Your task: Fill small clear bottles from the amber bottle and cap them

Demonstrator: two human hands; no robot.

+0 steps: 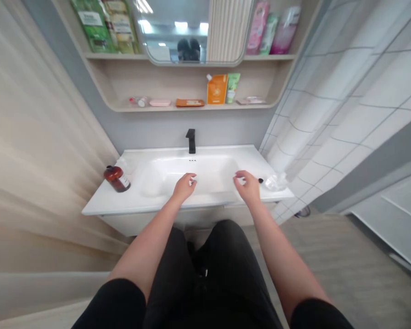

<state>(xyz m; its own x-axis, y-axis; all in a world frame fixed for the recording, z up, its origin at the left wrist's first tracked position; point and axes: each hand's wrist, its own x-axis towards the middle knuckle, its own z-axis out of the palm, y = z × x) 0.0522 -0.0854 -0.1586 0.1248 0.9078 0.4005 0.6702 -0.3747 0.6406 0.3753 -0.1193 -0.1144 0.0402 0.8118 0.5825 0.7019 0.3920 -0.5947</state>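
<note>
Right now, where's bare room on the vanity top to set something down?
Bare strip behind the basin, right of the black faucet; also the front rim between left hand and right hand. Crowded: both ends, by the amber bottle and the clear plastic item.

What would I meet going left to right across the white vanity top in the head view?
amber glass bottle → left hand → right hand → small black object → clear plastic item
</note>
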